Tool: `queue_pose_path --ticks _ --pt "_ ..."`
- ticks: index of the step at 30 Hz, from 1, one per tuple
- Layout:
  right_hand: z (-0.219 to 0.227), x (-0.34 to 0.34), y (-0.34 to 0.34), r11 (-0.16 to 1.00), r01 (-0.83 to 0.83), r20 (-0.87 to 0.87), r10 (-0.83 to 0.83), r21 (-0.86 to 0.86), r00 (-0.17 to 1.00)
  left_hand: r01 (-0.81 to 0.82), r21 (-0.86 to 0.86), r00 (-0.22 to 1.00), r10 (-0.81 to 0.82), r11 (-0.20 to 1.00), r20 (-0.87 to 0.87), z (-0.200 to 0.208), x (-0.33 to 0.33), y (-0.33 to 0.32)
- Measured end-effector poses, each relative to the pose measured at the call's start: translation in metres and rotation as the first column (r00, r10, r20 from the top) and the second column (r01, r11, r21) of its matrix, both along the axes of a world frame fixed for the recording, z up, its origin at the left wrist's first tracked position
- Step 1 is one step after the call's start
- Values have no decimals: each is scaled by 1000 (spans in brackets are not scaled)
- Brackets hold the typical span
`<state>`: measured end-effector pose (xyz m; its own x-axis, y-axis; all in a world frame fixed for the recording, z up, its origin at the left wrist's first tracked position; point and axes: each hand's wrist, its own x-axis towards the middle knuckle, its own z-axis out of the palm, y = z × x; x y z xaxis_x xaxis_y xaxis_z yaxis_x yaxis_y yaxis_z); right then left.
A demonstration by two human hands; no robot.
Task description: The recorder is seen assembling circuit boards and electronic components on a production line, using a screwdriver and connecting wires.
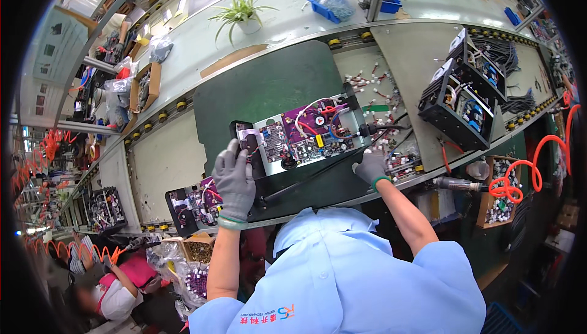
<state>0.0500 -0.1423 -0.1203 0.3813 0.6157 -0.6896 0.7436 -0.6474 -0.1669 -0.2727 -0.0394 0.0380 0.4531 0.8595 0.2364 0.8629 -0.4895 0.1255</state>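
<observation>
An opened electronics unit (312,131) lies on the dark green work mat (269,77), its purple circuit boards and red, white and blue wires exposed. My left hand (234,181), in a grey glove, lies with fingers stretched toward the black end panel (249,147); its fingertips seem to touch that panel. Close to the unit's right near corner is my right hand (371,167), also gloved, its fingers curled together; what they hold, if anything, is hidden. A black cable plug (367,129) sits at the unit's right end, above this hand.
A second open unit (195,202) lies to the left of my left hand. Black-cased units (461,98) stand at the right, beside bundled black cables (495,52). Small wired connectors (376,83) lie scattered nearby. A coiled orange hose (520,178) hangs right, near a screwdriver-like tool (457,184).
</observation>
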Motion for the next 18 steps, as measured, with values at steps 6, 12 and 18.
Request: queue_pose_path --ticks 6,12,18 --pt "-42 -88 11 962 -93 -211 149 257 966 -215 100 959 229 972 -167 -1 -122 10" --pt "-162 -136 45 734 673 -979 -191 -93 72 -347 263 883 408 900 -233 9 -212 23" --pt "-63 -154 52 741 566 -790 80 -361 -608 17 199 972 -63 980 227 40 -113 -11"
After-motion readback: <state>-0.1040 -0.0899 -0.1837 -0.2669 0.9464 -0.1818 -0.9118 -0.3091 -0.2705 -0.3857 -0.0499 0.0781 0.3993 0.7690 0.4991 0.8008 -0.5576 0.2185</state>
